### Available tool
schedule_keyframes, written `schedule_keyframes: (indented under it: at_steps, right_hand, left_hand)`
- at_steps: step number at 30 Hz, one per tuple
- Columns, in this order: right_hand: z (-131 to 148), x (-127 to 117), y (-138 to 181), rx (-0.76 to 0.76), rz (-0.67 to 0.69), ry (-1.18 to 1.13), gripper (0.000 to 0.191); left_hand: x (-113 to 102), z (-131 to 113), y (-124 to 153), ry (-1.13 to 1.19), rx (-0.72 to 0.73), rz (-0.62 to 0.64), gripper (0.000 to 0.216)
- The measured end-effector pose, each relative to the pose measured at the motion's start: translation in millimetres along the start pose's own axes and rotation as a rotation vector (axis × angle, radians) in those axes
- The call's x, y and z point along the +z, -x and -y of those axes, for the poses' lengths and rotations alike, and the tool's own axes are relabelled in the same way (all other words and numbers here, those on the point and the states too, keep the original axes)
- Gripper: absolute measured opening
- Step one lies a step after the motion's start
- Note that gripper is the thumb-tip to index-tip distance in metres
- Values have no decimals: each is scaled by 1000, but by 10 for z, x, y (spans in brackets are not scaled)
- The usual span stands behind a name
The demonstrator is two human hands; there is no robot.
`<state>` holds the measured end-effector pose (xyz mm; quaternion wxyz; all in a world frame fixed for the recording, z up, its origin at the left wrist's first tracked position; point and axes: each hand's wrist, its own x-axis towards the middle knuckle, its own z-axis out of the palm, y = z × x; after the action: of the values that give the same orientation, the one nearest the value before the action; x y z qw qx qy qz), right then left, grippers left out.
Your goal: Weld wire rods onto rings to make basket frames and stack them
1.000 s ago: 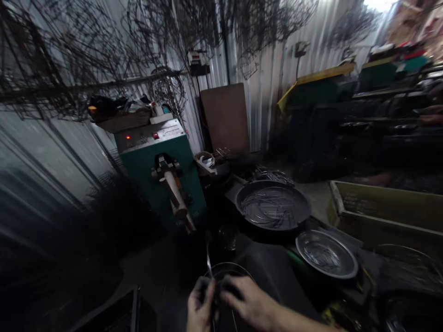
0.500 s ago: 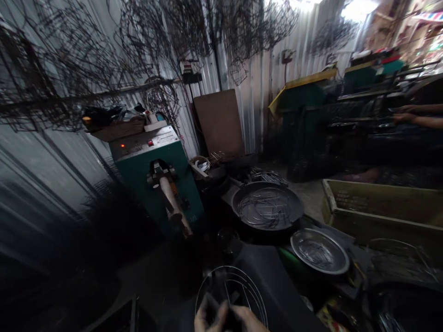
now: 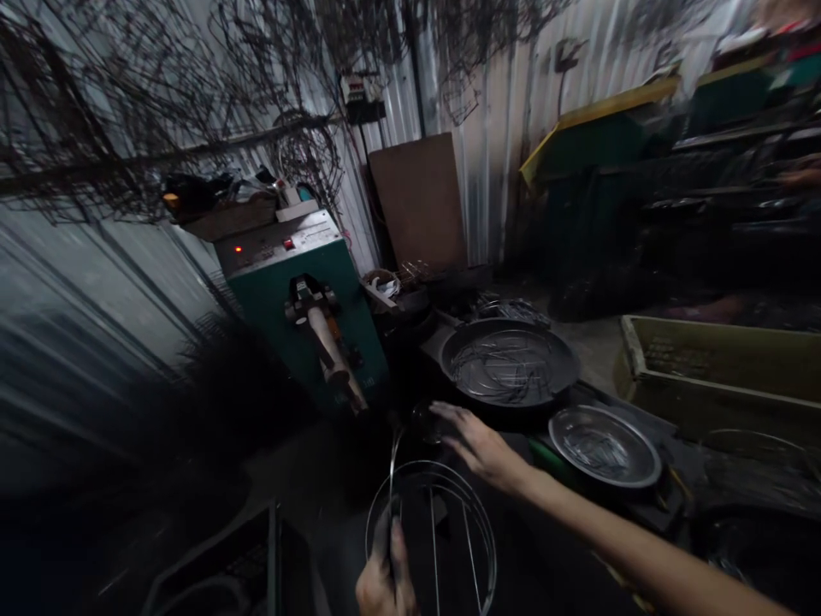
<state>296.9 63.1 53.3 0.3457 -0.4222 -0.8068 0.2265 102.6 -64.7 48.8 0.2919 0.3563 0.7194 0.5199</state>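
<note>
My left hand (image 3: 385, 577) is closed at the bottom of the view, its fingertips dark. A thin bent metal wire (image 3: 392, 466) rises out of its grip. Beside that hand, on the right, is a round wire frame (image 3: 491, 547) with several rings and straight cross wires. It lies over a dark surface; whether my left hand also touches it I cannot tell. My right hand (image 3: 478, 445) reaches in from the right with fingers stretched out and apart, nothing seen in them. Its fingertips are at a small dark round dish (image 3: 424, 423), whose contents are too dark to see.
A green machine (image 3: 256, 299) with a lit red lamp and a projecting arm (image 3: 327, 346) stands ahead. Right of it are a black pan (image 3: 558, 364) of bent wires, a metal bowl (image 3: 647, 458) of small metal pieces and a yellowish trough (image 3: 718, 376). A dark crate (image 3: 274, 547) is lower left.
My hands were close together at the round frame and are now apart. My right hand has moved up and forward to the small dish. The whole view has shifted a little.
</note>
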Motion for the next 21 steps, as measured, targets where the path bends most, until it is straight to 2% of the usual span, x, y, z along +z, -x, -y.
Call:
schedule_keyframes:
  at_steps: [3,6,8,10,11,13,15,17,21]
  right_hand:
    - [4,-26,-177,-79,96,7,50]
    - [57,9,-150,-63,93,-26,47]
    - [-1,59,-82,-23,89,-5,46]
    - [-137,160,-31,17,143,78,46]
    - [-209,228,-19,36,188,114,47]
    - [-306,370,-22,78,287,161,49]
    - [-306,488,-69,101,364,183,51]
    - [-229,567,-157,101,396,252,50]
    - [-78,655,-316,55,459,534,50]
  left_hand:
    - [-274,-229,-223,80,82,127,45]
    - [-462,-406,-493,119,11,295,54]
    - [-462,-328,-660,190,-22,419,56]
    - [-381,-77,-794,206,-68,530,58]
    - [-326,82,-841,159,-65,523,55]
    - [-218,374,-889,1,10,412,44]
    - [-141,551,-902,-175,101,294,35]
    - [-108,601,-921,-311,170,257,29]
    - [-100,577,-1013,-491,249,312,28]
